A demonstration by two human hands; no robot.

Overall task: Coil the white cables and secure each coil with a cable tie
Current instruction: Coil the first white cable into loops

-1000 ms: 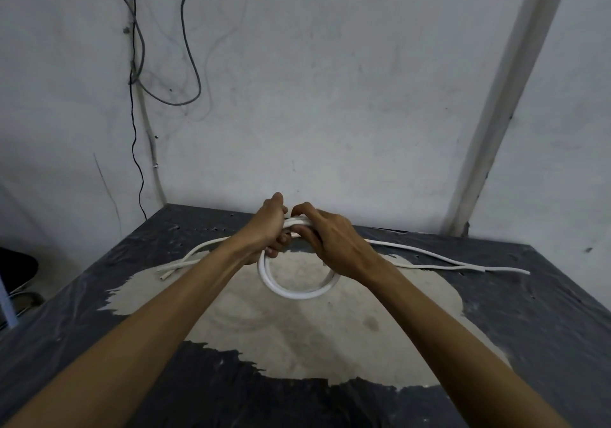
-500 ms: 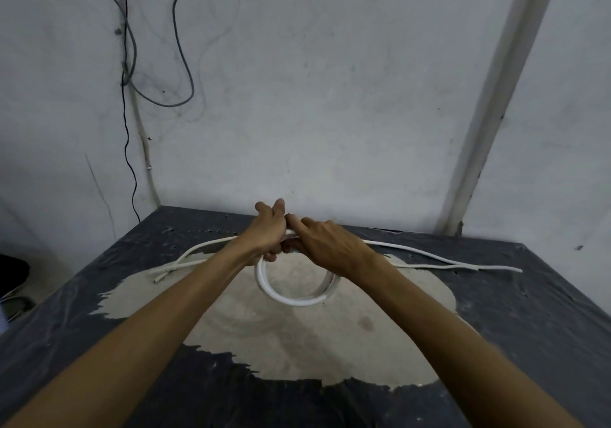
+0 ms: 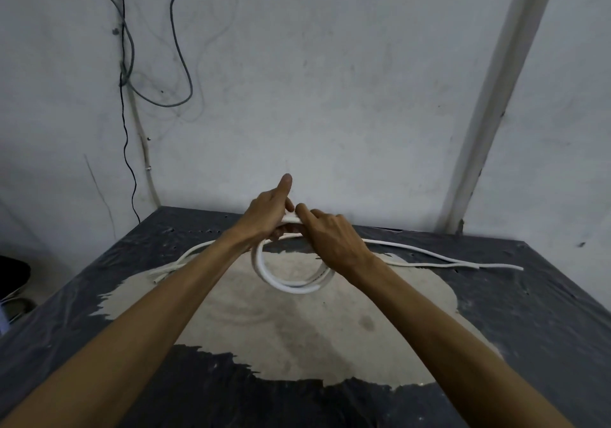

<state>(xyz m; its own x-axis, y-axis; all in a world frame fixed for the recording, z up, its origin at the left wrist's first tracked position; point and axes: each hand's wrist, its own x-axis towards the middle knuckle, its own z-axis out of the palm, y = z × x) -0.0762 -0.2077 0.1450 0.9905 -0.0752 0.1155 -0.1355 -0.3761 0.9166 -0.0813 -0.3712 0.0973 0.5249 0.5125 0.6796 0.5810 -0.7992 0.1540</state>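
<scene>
A white cable coil [image 3: 291, 285] hangs from both hands above the middle of the table. My left hand [image 3: 267, 216] grips the top of the coil, its thumb sticking straight up. My right hand [image 3: 334, 239] holds the same top part from the right, fingers curled over the strands. Loose white cables [image 3: 439, 259] lie on the table behind the hands, running right, and their other ends [image 3: 172, 267] lie to the left. No cable tie shows; the spot under the fingers is hidden.
The table [image 3: 545, 312] has a dark worn top with a pale bare patch [image 3: 297, 335] in the middle. A grey wall stands close behind, with dark wires [image 3: 127, 64] hanging at the left and a white pipe [image 3: 496, 97] at the right.
My left thumb has lifted off the coil and now points up. Both hands have stayed together at the top of the coil, and the coil hangs much as before.
</scene>
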